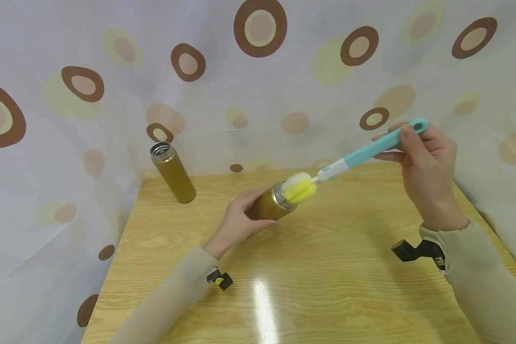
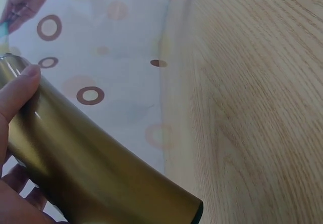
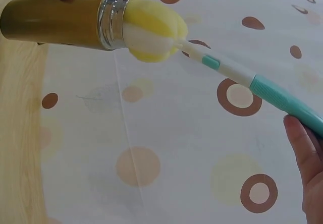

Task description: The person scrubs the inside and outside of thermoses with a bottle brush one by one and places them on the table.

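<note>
Sponge (image 3: 151, 32) at the rim (image 3: 113, 18) of the flask (image 3: 58, 22), where it could snag

Spotted cloth (image 1: 262, 91) fills the far side behind a wood table (image 1: 335, 267). Above the table's right part, the right hand (image 1: 432, 167) is raised, pinching the brush (image 1: 334, 168) near the end of its handle (image 1: 370, 151), which slopes down to the left. Lower and further left, the left hand (image 1: 236, 217) reaches from the near left, thumb and fingers curled round the flask. That flask is tilted, its rim turned right toward the brush; a second flask (image 1: 175, 177) stands uncapped at the far left.

The sponge touches the rim; how much sits inside is hard to tell. It looks about as wide as the opening, so an off-line push could bunch it or bend the thin stem (image 1: 315, 179). Pinching so far back probably gives little control, and a hard shove could slide the smooth flask in the left hand.
</note>
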A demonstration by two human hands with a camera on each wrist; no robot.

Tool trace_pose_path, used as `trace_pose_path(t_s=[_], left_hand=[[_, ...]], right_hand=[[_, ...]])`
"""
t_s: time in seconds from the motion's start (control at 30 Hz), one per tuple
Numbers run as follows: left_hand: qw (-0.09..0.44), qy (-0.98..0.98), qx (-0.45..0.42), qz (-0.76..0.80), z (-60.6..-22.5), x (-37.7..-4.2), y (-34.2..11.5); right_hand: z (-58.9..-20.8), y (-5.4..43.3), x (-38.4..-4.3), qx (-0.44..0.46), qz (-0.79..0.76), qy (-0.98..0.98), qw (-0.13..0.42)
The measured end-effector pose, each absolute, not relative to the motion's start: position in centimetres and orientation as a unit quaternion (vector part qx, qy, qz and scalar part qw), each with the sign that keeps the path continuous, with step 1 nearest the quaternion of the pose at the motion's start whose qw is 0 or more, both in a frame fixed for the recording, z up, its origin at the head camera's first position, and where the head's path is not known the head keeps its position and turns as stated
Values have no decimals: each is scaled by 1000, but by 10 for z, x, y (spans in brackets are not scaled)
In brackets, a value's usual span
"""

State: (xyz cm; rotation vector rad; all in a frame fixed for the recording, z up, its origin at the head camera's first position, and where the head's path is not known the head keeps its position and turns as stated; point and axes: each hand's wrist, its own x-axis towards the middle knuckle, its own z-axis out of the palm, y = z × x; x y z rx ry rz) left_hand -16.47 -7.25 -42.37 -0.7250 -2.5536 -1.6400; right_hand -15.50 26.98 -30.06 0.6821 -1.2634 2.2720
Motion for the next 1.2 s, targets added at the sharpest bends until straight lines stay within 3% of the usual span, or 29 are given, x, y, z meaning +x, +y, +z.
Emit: trace_pose_path(t_s=[0.33, 0.5, 0.8, 1.2], left_hand=[[40, -824, -224, -518, -424, -162, -72], [47, -831, -219, -510, -426, -162, -72], [35, -833, -214, -510, -425, -163, -74], [-19, -809, -206, -550, -425, -167, -80]], right_hand=[[-303, 270, -155, 180, 820, -480, 255], [-305, 271, -154, 167, 830, -476, 238], [-307, 274, -155, 213, 844, -440, 222], [-304, 282, -157, 269, 856, -374, 234]])
